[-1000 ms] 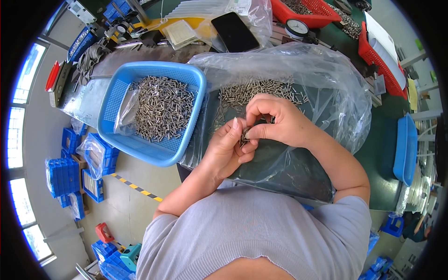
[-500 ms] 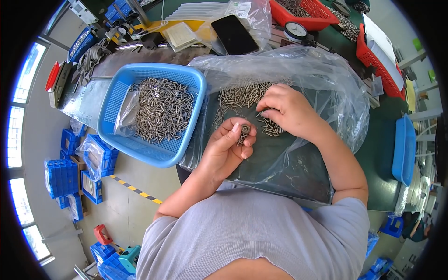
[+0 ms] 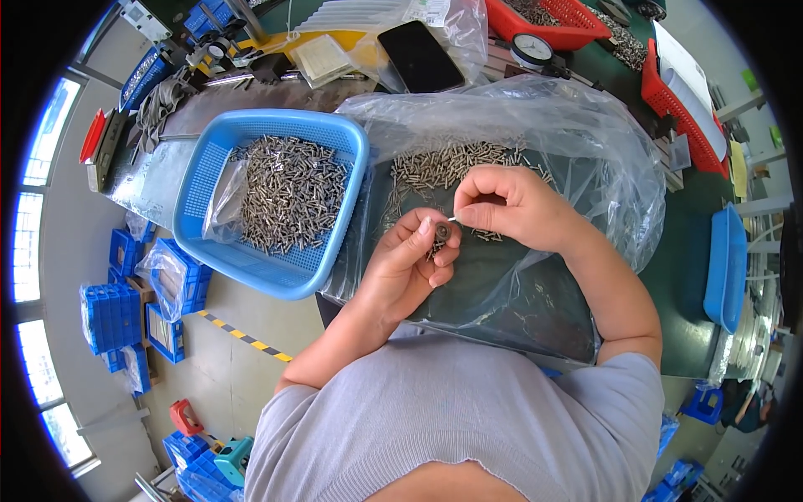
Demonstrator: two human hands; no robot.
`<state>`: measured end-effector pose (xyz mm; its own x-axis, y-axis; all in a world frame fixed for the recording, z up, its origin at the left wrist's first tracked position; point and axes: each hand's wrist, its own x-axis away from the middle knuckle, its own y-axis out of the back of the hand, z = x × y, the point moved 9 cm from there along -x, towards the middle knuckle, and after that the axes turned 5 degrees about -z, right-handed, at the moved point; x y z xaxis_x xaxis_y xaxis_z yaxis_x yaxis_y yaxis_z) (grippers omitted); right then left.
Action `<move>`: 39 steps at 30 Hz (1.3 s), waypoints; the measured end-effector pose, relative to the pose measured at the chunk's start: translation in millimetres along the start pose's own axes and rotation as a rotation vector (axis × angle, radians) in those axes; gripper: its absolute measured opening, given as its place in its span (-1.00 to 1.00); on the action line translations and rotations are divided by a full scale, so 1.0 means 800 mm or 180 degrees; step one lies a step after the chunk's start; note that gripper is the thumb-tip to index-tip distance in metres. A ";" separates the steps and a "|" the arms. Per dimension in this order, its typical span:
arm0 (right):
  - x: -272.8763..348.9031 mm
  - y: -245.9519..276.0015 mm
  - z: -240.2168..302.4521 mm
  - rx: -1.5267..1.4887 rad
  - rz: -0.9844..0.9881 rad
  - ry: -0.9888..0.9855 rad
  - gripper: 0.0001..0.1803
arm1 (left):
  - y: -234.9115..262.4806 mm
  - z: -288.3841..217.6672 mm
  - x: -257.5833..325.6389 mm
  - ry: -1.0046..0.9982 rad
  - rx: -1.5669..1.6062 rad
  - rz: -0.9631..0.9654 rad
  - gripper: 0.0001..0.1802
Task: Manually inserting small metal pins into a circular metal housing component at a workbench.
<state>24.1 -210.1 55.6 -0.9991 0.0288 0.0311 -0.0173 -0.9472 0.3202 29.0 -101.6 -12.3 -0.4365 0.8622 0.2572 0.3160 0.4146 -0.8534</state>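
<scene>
My left hand (image 3: 410,261) is curled around a small dark round part, held between thumb and fingers above a clear plastic sheet (image 3: 535,284) on the bench. My right hand (image 3: 510,205) pinches a small metal pin, its tip pointing at the dark part and close to the left fingers. Just beyond my hands a heap of small metal pins (image 3: 452,163) lies on the plastic. To the left, a blue plastic basket (image 3: 251,255) holds many more of the same pins on a plastic bag.
A black phone (image 3: 421,56) and a dial gauge (image 3: 532,50) lie at the far side of the bench. Red baskets (image 3: 569,21) stand at the back right, a blue tray (image 3: 726,268) at the right edge. Blue bins (image 3: 113,318) sit on the floor at left.
My right hand reached out to the pin heap, then came back toward my left hand with a pin. My left hand stayed nearly in place with the dark part.
</scene>
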 end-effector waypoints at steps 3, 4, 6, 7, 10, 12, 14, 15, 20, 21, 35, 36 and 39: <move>0.002 -0.010 -0.002 -0.0265 0.0130 -0.0050 -0.90 | 0.002 0.001 0.001 0.0027 -0.0073 -0.0104 -0.78; 0.003 -0.012 -0.001 -0.0213 0.0147 -0.0033 -0.90 | 0.002 0.001 0.001 0.0027 -0.0073 -0.0107 -0.78; 0.003 -0.014 -0.001 -0.0160 0.0163 -0.0015 -0.90 | 0.002 0.002 0.001 0.0048 -0.0047 -0.0133 -0.79; 0.003 -0.014 -0.003 -0.0196 0.0143 -0.0053 -0.89 | 0.003 0.002 0.001 0.0049 -0.0047 -0.0133 -0.79; 0.003 -0.015 0.000 -0.0170 0.0129 -0.0030 -0.89 | 0.005 0.002 0.000 0.0057 -0.0052 -0.0131 -0.80; 0.003 -0.016 0.002 -0.0105 0.0129 0.0026 -0.89 | 0.004 0.003 0.000 0.0069 -0.0090 -0.0089 -0.80; 0.003 -0.015 0.006 0.0155 0.0033 0.0212 -0.88 | 0.004 0.003 -0.001 0.0058 -0.0108 -0.0110 -0.79; 0.003 -0.017 0.006 0.0152 0.0033 0.0211 -0.88 | 0.005 0.002 -0.001 0.0041 -0.0128 -0.0138 -0.78; 0.001 -0.019 0.018 0.0227 -0.0131 0.0885 -0.85 | 0.005 0.007 -0.002 0.0143 -0.0149 0.0014 -0.74; 0.001 -0.017 0.019 0.0234 -0.0138 0.0892 -0.85 | 0.005 0.007 -0.003 0.0174 -0.0111 0.0032 -0.73; 0.001 0.025 0.004 0.1108 -0.0558 0.0591 -0.88 | 0.002 -0.003 -0.003 -0.0156 0.0100 0.0068 -0.78; 0.002 0.022 0.007 0.1735 -0.0579 0.0866 -0.86 | 0.001 -0.003 -0.003 -0.0143 0.0102 0.0077 -0.78; 0.002 0.013 0.004 0.1924 -0.0517 0.0870 -0.84 | 0.002 -0.002 -0.003 -0.0121 0.0094 0.0058 -0.79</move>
<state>22.5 -219.2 61.9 -0.9609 -0.0015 -0.2767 -0.2225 -0.5906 0.7757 32.3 -102.4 -13.7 -0.4627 0.8576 0.2246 0.2993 0.3896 -0.8710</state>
